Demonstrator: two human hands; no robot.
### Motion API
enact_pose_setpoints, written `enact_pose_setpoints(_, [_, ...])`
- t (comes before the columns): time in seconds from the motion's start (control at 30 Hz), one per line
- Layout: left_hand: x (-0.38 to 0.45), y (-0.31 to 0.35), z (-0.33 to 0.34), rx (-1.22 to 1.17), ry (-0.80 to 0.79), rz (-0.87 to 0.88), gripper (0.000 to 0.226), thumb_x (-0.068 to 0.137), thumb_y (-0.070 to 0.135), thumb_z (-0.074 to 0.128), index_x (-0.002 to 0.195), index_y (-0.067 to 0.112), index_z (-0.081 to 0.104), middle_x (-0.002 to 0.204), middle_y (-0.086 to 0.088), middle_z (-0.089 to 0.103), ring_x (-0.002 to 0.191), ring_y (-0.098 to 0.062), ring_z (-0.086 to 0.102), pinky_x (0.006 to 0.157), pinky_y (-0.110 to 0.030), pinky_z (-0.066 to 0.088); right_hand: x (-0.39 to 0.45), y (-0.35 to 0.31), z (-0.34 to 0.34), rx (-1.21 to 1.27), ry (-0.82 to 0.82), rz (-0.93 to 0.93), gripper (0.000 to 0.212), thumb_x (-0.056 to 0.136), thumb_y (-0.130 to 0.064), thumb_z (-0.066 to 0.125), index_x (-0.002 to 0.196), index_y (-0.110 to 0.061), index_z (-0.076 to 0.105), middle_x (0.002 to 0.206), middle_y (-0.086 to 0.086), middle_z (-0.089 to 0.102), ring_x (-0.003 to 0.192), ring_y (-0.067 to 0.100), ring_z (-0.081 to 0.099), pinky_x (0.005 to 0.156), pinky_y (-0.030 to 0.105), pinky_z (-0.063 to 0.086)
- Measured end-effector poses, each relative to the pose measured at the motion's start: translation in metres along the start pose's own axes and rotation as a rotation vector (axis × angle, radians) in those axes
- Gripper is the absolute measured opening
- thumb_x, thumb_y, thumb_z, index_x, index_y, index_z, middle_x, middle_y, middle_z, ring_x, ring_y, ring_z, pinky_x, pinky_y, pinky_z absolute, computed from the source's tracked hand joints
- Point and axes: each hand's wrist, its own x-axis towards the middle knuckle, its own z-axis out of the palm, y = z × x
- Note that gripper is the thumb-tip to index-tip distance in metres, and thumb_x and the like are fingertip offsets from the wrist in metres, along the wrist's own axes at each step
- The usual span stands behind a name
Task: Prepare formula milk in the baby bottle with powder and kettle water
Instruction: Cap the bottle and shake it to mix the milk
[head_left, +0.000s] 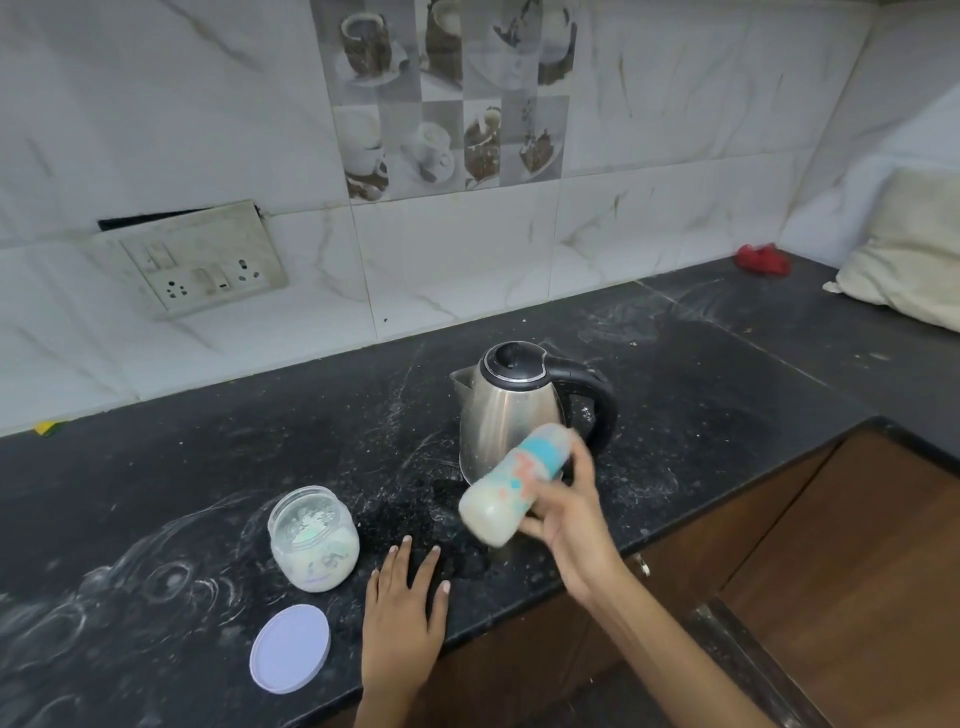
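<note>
Right hand (574, 525) grips the milky bottle (519, 483) tilted over the counter's (208, 467) front edge, probably shaking to mix, while left hand (402, 608) rests flat, steadying.

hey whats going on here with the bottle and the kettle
A person is making formula. Their right hand grips the baby bottle, tilted and blurred as if being shaken; it already holds milky liquid and looks capped. The left hand rests flat on the black counter. The kettle stands behind the bottle with its lid shut. The powder jar sits open to the left, its lid lying beside it nearer the counter's front edge.
</note>
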Motion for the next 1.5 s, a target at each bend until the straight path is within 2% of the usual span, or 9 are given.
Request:
enact_pose_setpoints(0.1, [-0.001, 0.002, -0.003, 0.007, -0.003, 0.015, 0.052, 0.089, 0.047, 0.029, 0.135, 0.03, 0.048, 0.146, -0.008, 0.044, 0.135, -0.028, 0.039, 0.109, -0.045, 0.032, -0.003, 0.005, 0.003, -0.095, -0.059, 0.01, 0.08, 0.087, 0.006, 0.06, 0.143, -0.043, 0.03, 0.131, 0.014, 0.059, 0.112, 0.031, 0.065, 0.085, 0.057, 0.056])
enact_pose_setpoints(0.2, [-0.001, -0.003, -0.002, -0.01, 0.015, 0.035, 0.066, 0.076, 0.04, 0.039, 0.14, 0.033, 0.024, 0.138, -0.011, 0.053, 0.126, -0.03, 0.049, 0.103, -0.041, 0.033, -0.021, 0.019, 0.008, -0.236, -0.263, 0.142, 0.082, 0.082, 0.006, 0.067, 0.138, -0.044, 0.035, 0.123, 0.015, 0.065, 0.108, 0.031, 0.068, 0.085, 0.058, 0.055])
enact_pose_setpoints(0.4, [0.0, 0.002, -0.001, 0.018, 0.015, 0.005, 0.056, 0.092, 0.053, 0.021, 0.136, 0.033, 0.047, 0.152, -0.004, 0.036, 0.141, -0.026, 0.031, 0.112, -0.045, 0.028, 0.007, 0.001, 0.002, -0.06, 0.037, -0.056, 0.078, 0.088, -0.001, 0.064, 0.145, -0.041, 0.029, 0.129, 0.011, 0.062, 0.111, 0.03, 0.066, 0.085, 0.056, 0.056])
enact_pose_setpoints(0.57, [0.0, -0.001, -0.002, 0.02, 0.016, 0.043, 0.061, 0.08, 0.038, 0.039, 0.139, 0.03, 0.027, 0.138, -0.013, 0.052, 0.125, -0.034, 0.051, 0.097, -0.052, 0.044, -0.018, 0.019, 0.008, -0.305, -0.244, 0.072, 0.085, 0.079, 0.0, 0.073, 0.14, -0.047, 0.035, 0.121, 0.009, 0.067, 0.105, 0.025, 0.07, 0.081, 0.052, 0.059])
enact_pose_setpoints(0.77, [-0.002, 0.003, 0.0, 0.049, 0.038, 0.006, 0.052, 0.093, 0.049, 0.027, 0.135, 0.03, 0.05, 0.149, -0.007, 0.04, 0.137, -0.028, 0.037, 0.109, -0.046, 0.031, 0.005, 0.009, 0.008, -0.057, 0.119, -0.073, 0.079, 0.088, -0.005, 0.065, 0.146, -0.041, 0.025, 0.128, 0.006, 0.061, 0.111, 0.027, 0.066, 0.078, 0.045, 0.06])
enact_pose_setpoints(0.93, [-0.001, -0.001, 0.0, 0.039, 0.012, 0.048, 0.076, 0.076, 0.037, 0.063, 0.14, 0.027, 0.022, 0.139, -0.015, 0.051, 0.124, -0.033, 0.053, 0.103, -0.047, 0.041, -0.025, 0.027, 0.013, -0.348, -0.217, 0.149, 0.08, 0.079, 0.002, 0.073, 0.136, -0.042, 0.04, 0.114, 0.014, 0.068, 0.096, 0.025, 0.073, 0.074, 0.048, 0.061])
enact_pose_setpoints(1.13, [-0.002, 0.004, -0.002, 0.031, 0.03, 0.003, 0.055, 0.094, 0.051, 0.021, 0.139, 0.03, 0.045, 0.154, -0.005, 0.031, 0.143, -0.025, 0.027, 0.115, -0.042, 0.02, 0.006, 0.009, 0.011, 0.038, 0.211, -0.149, 0.079, 0.085, -0.005, 0.07, 0.145, -0.036, 0.028, 0.126, 0.011, 0.062, 0.112, 0.027, 0.065, 0.073, 0.038, 0.062])
enact_pose_setpoints(1.3, [-0.001, 0.001, -0.001, 0.035, 0.019, 0.016, 0.055, 0.091, 0.045, 0.031, 0.137, 0.022, 0.048, 0.15, -0.01, 0.038, 0.138, -0.031, 0.037, 0.11, -0.046, 0.027, -0.005, 0.038, 0.005, -0.35, -0.066, -0.16, 0.082, 0.078, 0.001, 0.076, 0.136, -0.041, 0.036, 0.118, 0.011, 0.06, 0.104, 0.023, 0.068, 0.081, 0.04, 0.06])
enact_pose_setpoints(1.5, [-0.001, 0.003, 0.0, 0.041, 0.017, -0.015, 0.056, 0.094, 0.051, 0.021, 0.142, 0.031, 0.041, 0.155, -0.005, 0.029, 0.144, -0.024, 0.024, 0.115, -0.041, 0.019, 0.015, 0.058, -0.011, -0.751, -0.106, -0.392, 0.077, 0.073, -0.016, 0.08, 0.134, -0.036, 0.037, 0.133, -0.013, 0.052, 0.117, 0.013, 0.061, 0.089, 0.04, 0.057])
